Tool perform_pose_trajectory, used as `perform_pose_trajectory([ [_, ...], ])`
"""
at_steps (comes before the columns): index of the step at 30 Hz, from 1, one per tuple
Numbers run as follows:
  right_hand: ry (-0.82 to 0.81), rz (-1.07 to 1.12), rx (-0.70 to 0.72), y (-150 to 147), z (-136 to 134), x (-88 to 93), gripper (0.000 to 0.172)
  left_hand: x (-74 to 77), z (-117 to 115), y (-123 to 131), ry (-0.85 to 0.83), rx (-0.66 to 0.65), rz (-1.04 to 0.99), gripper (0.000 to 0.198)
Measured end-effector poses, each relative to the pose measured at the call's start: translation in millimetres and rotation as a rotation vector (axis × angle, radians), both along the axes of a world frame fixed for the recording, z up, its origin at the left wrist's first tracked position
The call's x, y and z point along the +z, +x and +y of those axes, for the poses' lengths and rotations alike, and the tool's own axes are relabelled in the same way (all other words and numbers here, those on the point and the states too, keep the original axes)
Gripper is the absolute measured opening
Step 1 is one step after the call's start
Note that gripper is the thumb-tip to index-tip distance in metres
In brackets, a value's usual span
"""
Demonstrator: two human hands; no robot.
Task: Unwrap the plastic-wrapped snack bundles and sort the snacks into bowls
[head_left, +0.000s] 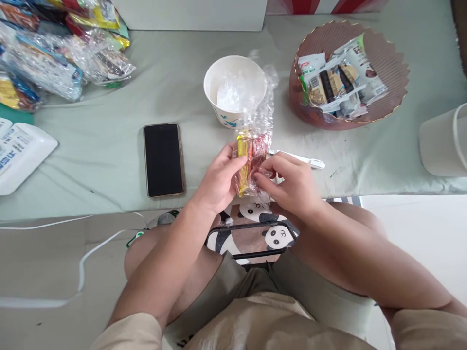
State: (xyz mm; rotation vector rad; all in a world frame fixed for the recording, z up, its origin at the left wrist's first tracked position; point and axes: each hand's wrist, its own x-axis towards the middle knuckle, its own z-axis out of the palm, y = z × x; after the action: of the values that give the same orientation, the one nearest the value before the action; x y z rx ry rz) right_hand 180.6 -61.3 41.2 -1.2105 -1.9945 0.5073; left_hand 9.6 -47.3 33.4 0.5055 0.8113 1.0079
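Observation:
Just over the table's front edge, a clear plastic bag (pixel 260 114) holds yellow and red snack packets (pixel 243 170). My left hand (pixel 221 180) grips the bag from the left, with its thumb lying across the packets. On the other side, the fingers of my right hand (pixel 290 180) pinch the plastic near the bag's lower right part. The bag's loose upper end reaches up beside a white paper tub (pixel 223 113), which has crumpled clear plastic in it. Behind my right hand lies a white pen-like tool (pixel 310 161), partly covered.
A black phone (pixel 164 160) lies left of my hands. A pinkish fluted bowl (pixel 396 92) with wrapped snacks stands at the back right, and a white bin (pixel 440 143) at the far right. Bagged snacks (pixel 65 53) pile up at the back left, near a white box (pixel 193 14).

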Motion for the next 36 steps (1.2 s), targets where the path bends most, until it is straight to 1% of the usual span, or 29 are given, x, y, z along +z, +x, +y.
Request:
perform_pose_trajectory([
  [2,0.062,0.014,-0.015,-2,-1,1.8,0.014,-1.6,0,3,-0.037,0.084,0.004,0.027],
  [6,0.221,0.074,-0.015,-2,-6,9.3,0.013,-3.3,4,6,-0.099,0.225,-0.012,0.014],
  [8,0.293,0.124,0.008,-3,-11,11.0,0.014,-3.6,6,6,-0.118,0.242,-0.024,0.011],
  [10,0.33,0.143,-0.017,-5,-16,10.1,0.015,-4.2,7,5,-0.123,0.235,-0.028,0.012],
  [12,0.319,0.123,-0.054,-6,-20,7.6,0.015,-5.4,8,5,-0.121,0.229,-0.021,0.015],
  [13,0.303,0.111,-0.047,-7,-20,6.1,0.014,-6.3,8,5,-0.118,0.228,-0.015,0.016],
  [14,0.294,0.105,-0.009,-7,-21,4.5,0.014,-7.1,8,5,-0.119,0.219,-0.007,0.017],
  [15,0.299,0.102,0.065,-7,-20,3.1,0.014,-7.8,8,5,-0.124,0.202,0.002,0.018],
  [16,0.318,0.094,0.161,-8,-20,1.8,0.013,-8.2,8,5,-0.129,0.178,0.012,0.018],
  [18,0.364,0.02,0.367,-9,-19,0.1,0.012,-7.8,7,5,-0.173,0.085,0.023,0.021],
  [20,0.35,-0.071,0.537,-11,-19,0.2,0.012,-5.3,6,5,-0.22,0.004,0.007,0.029],
  [21,0.315,-0.083,0.586,-11,-19,0.9,0.012,-3.4,6,4,-0.229,-0.019,-0.014,0.034],
  [22,0.281,-0.062,0.596,-11,-19,2.1,0.014,-1.2,5,4,-0.229,-0.034,-0.041,0.04],
  [23,0.256,-0.017,0.552,-10,-18,3.5,0.018,1.1,4,4,-0.217,-0.041,-0.071,0.045],
  [24,0.24,0.03,0.453,-8,-17,4.7,0.021,3.3,2,3,-0.189,-0.038,-0.097,0.051],
  [27,0.168,0.061,0.052,-2,-12,5.3,0.03,8.3,-2,4,-0.072,-0.048,-0.143,0.068],
  [28,0.109,0.043,-0.025,0,-11,3.9,0.038,9.0,-3,4,-0.021,-0.057,-0.15,0.073],
  [29,0.039,0.023,-0.057,0,-9,1.6,0.049,9.3,-4,4,0.029,-0.078,-0.155,0.076],
  [30,-0.022,0.01,-0.06,0,-8,-1.3,0.059,9.3,-5,5,0.07,-0.109,-0.155,0.078],
  [31,-0.066,0.003,-0.054,-1,-7,-4.4,0.065,9.1,-6,6,0.104,-0.148,-0.151,0.079],
  [32,-0.089,0.001,-0.051,-2,-7,-7.5,0.067,8.9,-6,6,0.135,-0.185,-0.142,0.08],
  [34,-0.102,0.017,-0.069,-5,-8,-12.8,0.066,9.5,-6,7,0.188,-0.243,-0.115,0.085],
  [36,-0.155,0.08,-0.094,-8,-9,-16.3,0.066,12.2,-5,6,0.23,-0.288,-0.063,0.089],
])
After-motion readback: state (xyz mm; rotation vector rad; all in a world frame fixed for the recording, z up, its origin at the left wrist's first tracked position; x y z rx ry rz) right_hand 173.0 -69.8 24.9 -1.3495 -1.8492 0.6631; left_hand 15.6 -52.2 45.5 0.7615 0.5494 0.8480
